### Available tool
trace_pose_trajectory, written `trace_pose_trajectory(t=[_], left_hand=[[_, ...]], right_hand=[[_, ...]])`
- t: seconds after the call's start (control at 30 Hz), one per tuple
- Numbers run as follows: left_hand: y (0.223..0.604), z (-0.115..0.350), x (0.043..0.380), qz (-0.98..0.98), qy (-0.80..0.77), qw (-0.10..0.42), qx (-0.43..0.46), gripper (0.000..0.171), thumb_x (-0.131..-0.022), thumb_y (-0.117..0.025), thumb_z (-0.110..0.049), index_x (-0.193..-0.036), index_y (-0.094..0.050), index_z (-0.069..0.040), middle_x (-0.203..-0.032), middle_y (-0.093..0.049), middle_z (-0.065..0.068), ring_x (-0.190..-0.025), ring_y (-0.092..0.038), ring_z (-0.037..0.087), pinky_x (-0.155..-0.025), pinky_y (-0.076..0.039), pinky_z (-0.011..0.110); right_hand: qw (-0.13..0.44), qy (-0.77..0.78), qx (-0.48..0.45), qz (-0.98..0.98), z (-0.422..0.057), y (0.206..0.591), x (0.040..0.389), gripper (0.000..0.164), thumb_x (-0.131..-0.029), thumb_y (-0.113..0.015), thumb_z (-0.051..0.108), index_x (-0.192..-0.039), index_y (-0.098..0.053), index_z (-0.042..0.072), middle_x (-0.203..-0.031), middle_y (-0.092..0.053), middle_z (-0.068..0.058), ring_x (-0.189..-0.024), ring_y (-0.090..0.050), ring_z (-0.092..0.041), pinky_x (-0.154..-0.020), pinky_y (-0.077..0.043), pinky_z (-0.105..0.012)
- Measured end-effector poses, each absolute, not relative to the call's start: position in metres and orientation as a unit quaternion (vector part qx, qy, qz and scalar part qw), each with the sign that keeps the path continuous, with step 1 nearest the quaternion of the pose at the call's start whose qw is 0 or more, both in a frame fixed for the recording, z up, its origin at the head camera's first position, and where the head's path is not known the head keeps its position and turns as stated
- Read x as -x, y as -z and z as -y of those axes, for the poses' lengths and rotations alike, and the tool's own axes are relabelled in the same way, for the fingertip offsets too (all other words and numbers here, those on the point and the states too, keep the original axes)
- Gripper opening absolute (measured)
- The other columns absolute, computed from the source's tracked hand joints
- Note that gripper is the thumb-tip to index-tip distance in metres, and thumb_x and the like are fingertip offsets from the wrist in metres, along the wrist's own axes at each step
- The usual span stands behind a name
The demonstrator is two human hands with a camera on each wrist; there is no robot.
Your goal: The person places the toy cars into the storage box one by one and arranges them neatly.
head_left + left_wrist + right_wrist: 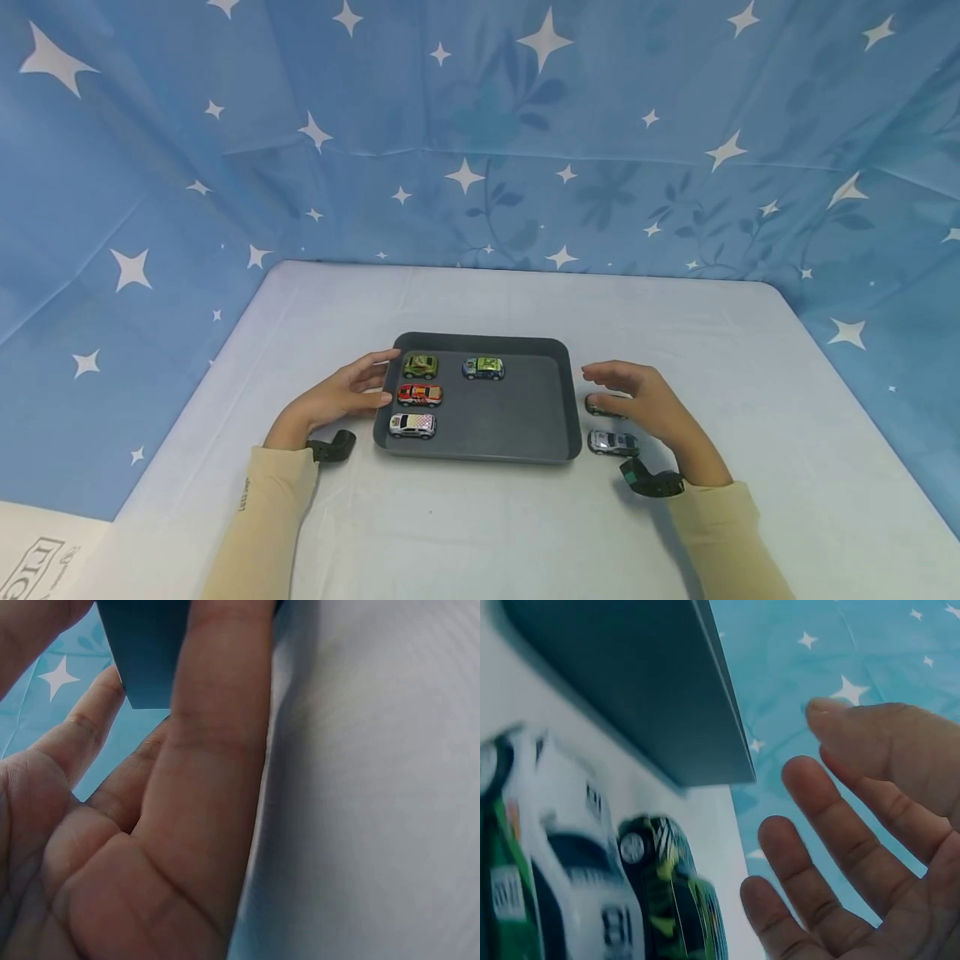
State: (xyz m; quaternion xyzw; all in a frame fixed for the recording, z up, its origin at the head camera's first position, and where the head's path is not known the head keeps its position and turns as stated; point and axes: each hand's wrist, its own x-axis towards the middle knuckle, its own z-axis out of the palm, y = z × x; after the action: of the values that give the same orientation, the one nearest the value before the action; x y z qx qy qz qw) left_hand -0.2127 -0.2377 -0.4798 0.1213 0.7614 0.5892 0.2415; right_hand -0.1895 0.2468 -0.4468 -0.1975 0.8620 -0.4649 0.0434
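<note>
A dark grey tray [498, 417] lies on the white-covered table. My left hand [347, 390] touches the tray's left edge with relaxed fingers; the left wrist view shows its fingers [217, 750] by the tray wall. In the tray's left column stand a green toy car [421, 367], a red toy car [420, 395] and a white toy car [412, 426]. A blue-and-green toy car [483, 368] sits near the top middle. Right of the tray, my right hand [637, 396] hovers, fingers spread, holding nothing. It partly hides a dark green toy car [675, 892], beside a white toy car [585, 855].
The white tablecloth [480, 533] spreads around the tray. Behind hangs a blue curtain [480, 108] with white stars. A pale printed item [45, 550] lies at the lower left corner.
</note>
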Motion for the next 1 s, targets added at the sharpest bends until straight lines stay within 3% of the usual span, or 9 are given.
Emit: trace_pose_trajectory(t=[0.1, 0.23, 0.43, 0.63, 1.0], left_hand=[[0.479, 0.238, 0.212, -0.761, -0.590, 0.241, -0.123, 0.086, -0.103, -0.074, -0.008, -0.172, -0.024, -0.007, -0.166, -0.037, 0.034, -0.153, -0.040, 0.051, -0.108, -0.056, 0.049], [0.479, 0.238, 0.213, -0.761, -0.589, 0.238, -0.132, 0.087, -0.103, -0.075, -0.011, -0.172, -0.023, -0.006, -0.167, -0.036, 0.034, -0.153, -0.039, 0.051, -0.108, -0.056, 0.049], [0.479, 0.238, 0.213, -0.762, -0.588, 0.240, -0.128, 0.087, -0.103, -0.075, -0.010, -0.172, -0.023, -0.006, -0.168, -0.034, 0.034, -0.155, -0.035, 0.052, -0.109, -0.054, 0.051], [0.479, 0.237, 0.212, -0.765, -0.585, 0.242, -0.120, 0.086, -0.103, -0.075, -0.009, -0.173, -0.024, -0.008, -0.168, -0.035, 0.033, -0.154, -0.037, 0.051, -0.109, -0.054, 0.052], [0.477, 0.237, 0.212, -0.765, -0.583, 0.236, -0.137, 0.086, -0.103, -0.075, -0.011, -0.172, -0.023, -0.004, -0.166, -0.038, 0.034, -0.153, -0.039, 0.051, -0.106, -0.055, 0.040]], right_hand=[[0.052, 0.461, 0.193, -0.864, -0.251, 0.447, 0.190, 0.040, -0.101, -0.074, 0.003, -0.138, -0.066, -0.011, -0.138, -0.069, -0.027, -0.134, -0.061, -0.051, -0.112, -0.048, -0.065], [0.067, 0.460, 0.176, -0.868, -0.255, 0.448, 0.191, 0.040, -0.101, -0.074, 0.005, -0.137, -0.066, -0.010, -0.140, -0.067, -0.029, -0.137, -0.055, -0.057, -0.110, -0.046, -0.070], [0.077, 0.441, 0.159, -0.880, -0.257, 0.451, 0.192, 0.040, -0.099, -0.077, 0.006, -0.136, -0.069, -0.008, -0.140, -0.067, -0.028, -0.137, -0.055, -0.056, -0.112, -0.044, -0.072], [0.065, 0.413, 0.151, -0.896, -0.263, 0.454, 0.193, 0.040, -0.095, -0.080, 0.004, -0.132, -0.072, -0.007, -0.134, -0.070, -0.028, -0.128, -0.060, -0.052, -0.107, -0.051, -0.067], [0.085, 0.399, 0.145, -0.901, -0.275, 0.455, 0.192, 0.045, -0.091, -0.084, 0.005, -0.131, -0.070, -0.010, -0.132, -0.070, -0.030, -0.124, -0.064, -0.052, -0.099, -0.056, -0.065]])
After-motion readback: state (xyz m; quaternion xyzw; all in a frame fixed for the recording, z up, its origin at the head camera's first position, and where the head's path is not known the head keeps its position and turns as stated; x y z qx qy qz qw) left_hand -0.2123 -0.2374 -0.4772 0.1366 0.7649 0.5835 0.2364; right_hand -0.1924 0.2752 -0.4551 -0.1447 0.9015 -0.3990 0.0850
